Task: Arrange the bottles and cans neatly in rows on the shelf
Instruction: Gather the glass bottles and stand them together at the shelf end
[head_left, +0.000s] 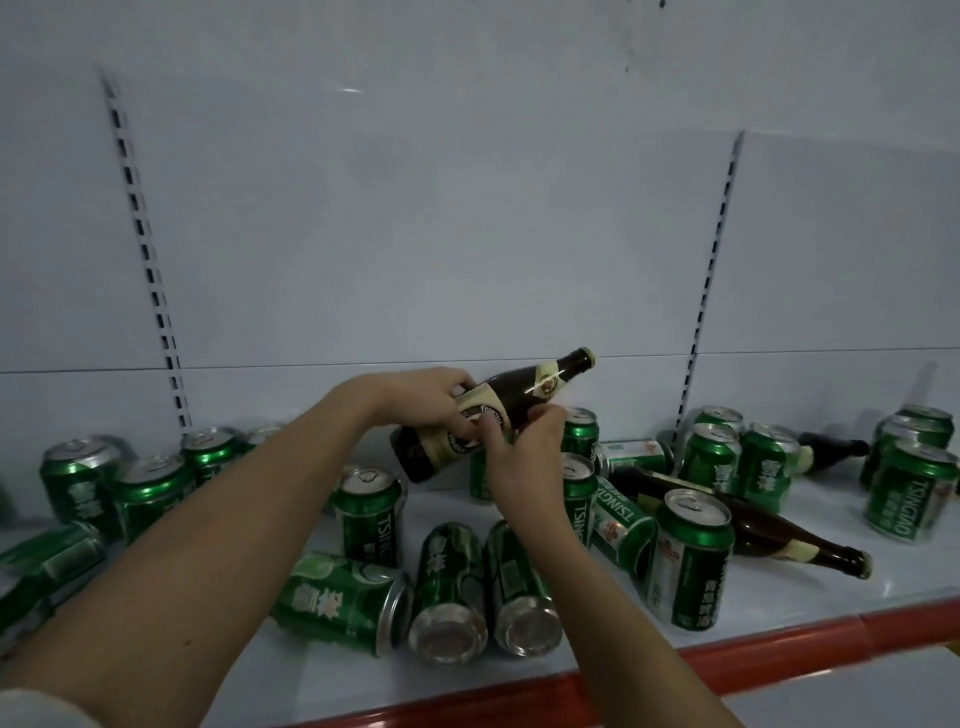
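- Brown bottle (498, 410), tilted with its neck up to the right, is held above the white shelf (810, 587).
- Left hand (426, 400) wraps its lower body.
- Right hand (524, 457) pinches its label.
- Green cans (691, 556) lie scattered beneath the bottle.

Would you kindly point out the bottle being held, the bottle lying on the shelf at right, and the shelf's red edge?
held bottle (524, 384): head view, on its dark shoulder.
lying bottle (769, 530): head view, on its brown body.
red edge (779, 649): head view, on the front strip.
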